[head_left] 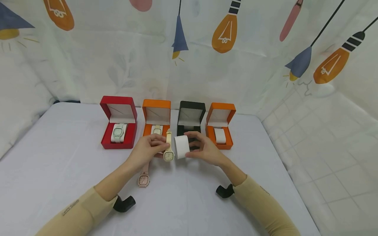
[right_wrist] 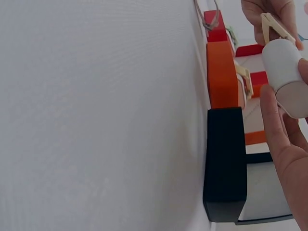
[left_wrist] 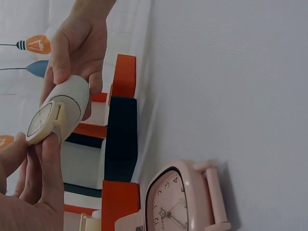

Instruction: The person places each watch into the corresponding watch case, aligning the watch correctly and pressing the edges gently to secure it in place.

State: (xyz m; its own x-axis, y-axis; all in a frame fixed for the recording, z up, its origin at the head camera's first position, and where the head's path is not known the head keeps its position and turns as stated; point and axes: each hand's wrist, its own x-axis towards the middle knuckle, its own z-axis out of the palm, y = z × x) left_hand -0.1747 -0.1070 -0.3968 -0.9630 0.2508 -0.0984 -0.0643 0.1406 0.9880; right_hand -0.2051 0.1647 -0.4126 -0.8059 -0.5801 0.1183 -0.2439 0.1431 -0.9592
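Note:
Pinched in my left hand is a pale yellow wristwatch, its strap standing upward and its square face toward me. My right hand grips a white watch cushion between thumb and fingers, just to the right of the watch. In the left wrist view the watch overlaps the cushion; whether they touch I cannot tell. Behind the right hand stands the open dark green watch box, its inside partly hidden. A pink wristwatch lies on the table below the left hand.
An open red box holds a pale green watch on its cushion. Beside it, an open orange box contains a yellow watch. The right-hand orange box has a bare white cushion. A patterned curtain hangs behind.

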